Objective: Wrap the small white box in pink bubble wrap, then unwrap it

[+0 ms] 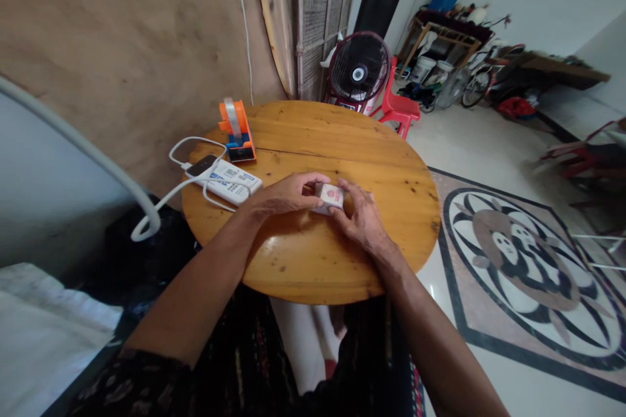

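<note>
A small pale box with a round red mark rests on the wooden table, between both hands. My left hand grips its left side, thumb at the near edge and fingers curved round the far side. On the opposite side, my right hand closes on the box with thumb and fingers. The box's underside and far side are hidden. Left of my left hand lies a white power bank with printed text, a white cable looped around it.
An orange tape dispenser stands at the back left of the round wooden table. Beyond the table are a fan and a red plastic chair. A thick white cable hangs at the left. A panda-patterned floor inlay lies to the right.
</note>
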Motion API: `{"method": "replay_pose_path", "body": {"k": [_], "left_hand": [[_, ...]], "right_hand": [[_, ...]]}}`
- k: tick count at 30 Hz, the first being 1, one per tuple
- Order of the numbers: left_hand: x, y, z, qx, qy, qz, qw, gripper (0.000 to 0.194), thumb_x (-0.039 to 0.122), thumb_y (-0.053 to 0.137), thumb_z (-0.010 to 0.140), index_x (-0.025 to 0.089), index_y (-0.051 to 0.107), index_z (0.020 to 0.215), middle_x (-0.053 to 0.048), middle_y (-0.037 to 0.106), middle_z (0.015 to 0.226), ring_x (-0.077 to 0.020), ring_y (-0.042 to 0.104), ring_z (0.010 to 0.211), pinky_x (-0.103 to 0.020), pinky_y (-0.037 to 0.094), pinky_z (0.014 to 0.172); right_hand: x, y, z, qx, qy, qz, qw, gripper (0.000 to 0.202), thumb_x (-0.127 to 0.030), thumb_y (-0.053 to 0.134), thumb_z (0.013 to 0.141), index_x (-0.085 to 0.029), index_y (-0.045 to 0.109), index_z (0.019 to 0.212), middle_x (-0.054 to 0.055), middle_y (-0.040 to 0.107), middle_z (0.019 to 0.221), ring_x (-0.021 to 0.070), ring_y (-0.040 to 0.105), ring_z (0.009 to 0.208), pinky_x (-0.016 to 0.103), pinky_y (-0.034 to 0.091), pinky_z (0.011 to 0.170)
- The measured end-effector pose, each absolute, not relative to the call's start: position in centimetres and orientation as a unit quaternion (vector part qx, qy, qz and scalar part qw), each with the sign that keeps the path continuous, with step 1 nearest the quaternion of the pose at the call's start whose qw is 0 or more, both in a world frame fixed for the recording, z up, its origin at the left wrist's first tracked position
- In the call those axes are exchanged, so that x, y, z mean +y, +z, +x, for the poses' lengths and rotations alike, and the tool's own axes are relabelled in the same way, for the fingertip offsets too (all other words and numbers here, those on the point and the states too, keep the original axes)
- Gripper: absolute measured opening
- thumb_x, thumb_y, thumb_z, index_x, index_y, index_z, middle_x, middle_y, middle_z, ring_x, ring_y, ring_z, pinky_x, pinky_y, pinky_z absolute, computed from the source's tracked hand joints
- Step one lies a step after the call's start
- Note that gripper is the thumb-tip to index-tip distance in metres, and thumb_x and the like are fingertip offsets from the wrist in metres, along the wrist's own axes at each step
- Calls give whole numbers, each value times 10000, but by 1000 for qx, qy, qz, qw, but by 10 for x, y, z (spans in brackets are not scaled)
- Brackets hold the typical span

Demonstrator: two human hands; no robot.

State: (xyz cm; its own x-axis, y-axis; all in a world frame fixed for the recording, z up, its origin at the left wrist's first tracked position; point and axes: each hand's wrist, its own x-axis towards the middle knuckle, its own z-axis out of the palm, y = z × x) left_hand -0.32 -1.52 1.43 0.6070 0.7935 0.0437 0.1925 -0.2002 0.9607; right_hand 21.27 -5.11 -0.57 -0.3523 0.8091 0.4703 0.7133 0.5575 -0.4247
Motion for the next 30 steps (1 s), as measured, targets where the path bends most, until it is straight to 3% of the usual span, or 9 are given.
{"method": "replay_pose_path", "body": {"k": [7, 23, 30], "left_hand": [[-14, 14, -3, 339, 291, 738, 505, 442, 311, 677, 734, 165, 620, 1147, -69, 685, 1085, -206, 638, 980, -340, 503, 871], [-15, 16, -1, 372, 311, 708, 513, 596, 288, 664, 696, 140, 554, 1263, -145, 616, 1254, -256, 615, 1099, -389, 498, 914], [-13, 8, -2, 346, 280, 749, 491, 665, 272, 650, 705, 155, 487, 1339, -100, 647, 1176, -221, 625, 1031, -349, 494, 887]], "right_hand": [[-51, -7, 213, -816, 69, -469, 330, 545, -351, 622, 812, -178, 511, 1317, 150, 666, 1217, 335, 612, 1106, 544, 443, 971], [-60, 9, 211, -795, 85, -447, 400, 283, -394, 557, 900, -224, 603, 1121, 108, 686, 1136, 281, 628, 1091, 474, 446, 957], [-58, 9, 214, -694, 224, -466, 501, 306, -461, 579, 891, -227, 642, 1078, 81, 691, 1141, 253, 624, 1106, 444, 457, 1009]]}}
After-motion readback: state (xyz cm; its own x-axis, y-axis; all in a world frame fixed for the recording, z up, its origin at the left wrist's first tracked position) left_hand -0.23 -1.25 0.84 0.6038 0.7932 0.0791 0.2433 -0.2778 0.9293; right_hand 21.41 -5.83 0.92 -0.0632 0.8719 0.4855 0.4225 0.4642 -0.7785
